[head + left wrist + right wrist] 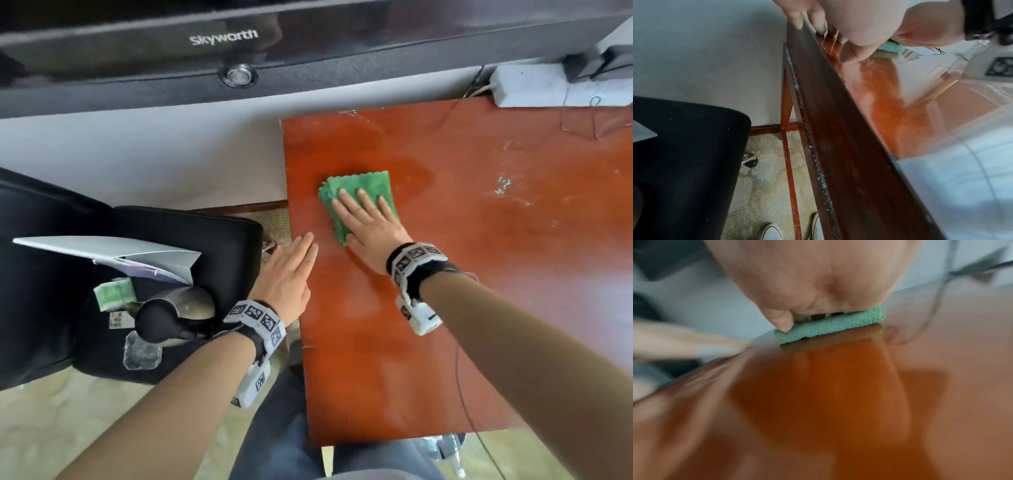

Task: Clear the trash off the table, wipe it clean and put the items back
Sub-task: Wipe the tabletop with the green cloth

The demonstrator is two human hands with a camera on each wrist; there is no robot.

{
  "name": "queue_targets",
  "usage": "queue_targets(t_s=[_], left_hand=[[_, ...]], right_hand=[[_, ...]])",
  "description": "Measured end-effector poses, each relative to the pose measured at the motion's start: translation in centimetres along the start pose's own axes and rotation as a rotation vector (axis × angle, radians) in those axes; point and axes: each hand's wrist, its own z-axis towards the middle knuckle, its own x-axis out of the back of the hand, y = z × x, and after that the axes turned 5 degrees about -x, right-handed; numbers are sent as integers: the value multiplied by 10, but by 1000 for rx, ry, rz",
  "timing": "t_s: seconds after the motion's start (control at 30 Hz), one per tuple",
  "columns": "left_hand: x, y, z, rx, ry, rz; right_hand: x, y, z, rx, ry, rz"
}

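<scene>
A folded green cloth (352, 190) lies on the reddish-brown table (462, 291) near its left edge. My right hand (368, 224) presses flat on the cloth with straight, spread fingers. The right wrist view shows the cloth (830, 325) squeezed under the palm, thumb at its near corner. My left hand (291, 270) lies flat with straight fingers over the table's left edge, a little left of the cloth. In the left wrist view its fingertips (797, 21) touch the table edge (838, 113). White specks and scratches (503, 186) mark the table to the right.
A black chair (188, 233) left of the table holds a grey folder (113, 251), a green packet (114, 293), a kettle (178, 308) and a clear dish (142, 353). A television (222, 37) hangs behind; a white power strip (534, 85) sits at the back right. A thin cable (460, 377) trails from my right wrist.
</scene>
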Motion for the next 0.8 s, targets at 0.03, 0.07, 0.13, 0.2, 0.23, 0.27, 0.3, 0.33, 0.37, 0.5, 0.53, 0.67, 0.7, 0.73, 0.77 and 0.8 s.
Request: queue_targets(t_s=[0.03,0.07,0.13,0.2,0.23,0.27,0.3,0.33,0.37,0.5,0.53,0.67,0.7,0.73,0.77,0.8], left_hand=[[0,-5,0,-4,4,-9],[0,-8,1,-1,12,-25],[0,-13,3,12,25,-52],[-1,-15,5,20,36,-68],[-1,-16,5,23,39,-76],[-2,-16,6,24,41,-82],[-2,-17,6,22,43,-86],[-1,-17,6,18,45,-91],[-1,-19,6,13,45,-94],[5,-27,15,15,66,-136],[7,-30,18,17,67,-144],[10,-31,26,4,76,-125],[9,-29,26,0,75,-112],[9,-27,26,2,75,-106],[9,-25,27,7,78,-108],[9,-24,28,13,84,-121]], right_hand=[[7,18,9,-120,18,48],[13,32,17,-236,29,101],[22,36,31,-367,21,166],[23,7,42,-281,23,124],[21,-12,46,-162,14,80],[19,-31,49,-23,0,34],[16,-44,52,95,-19,-13],[15,-51,59,173,-30,-59],[19,-51,70,204,-36,-96],[48,-7,127,-83,39,-34],[58,9,137,-190,47,37],[68,19,155,-449,90,217],[67,5,156,-434,93,183],[63,-13,155,-364,90,124],[59,-31,153,-248,81,64],[56,-47,149,-122,66,25]])
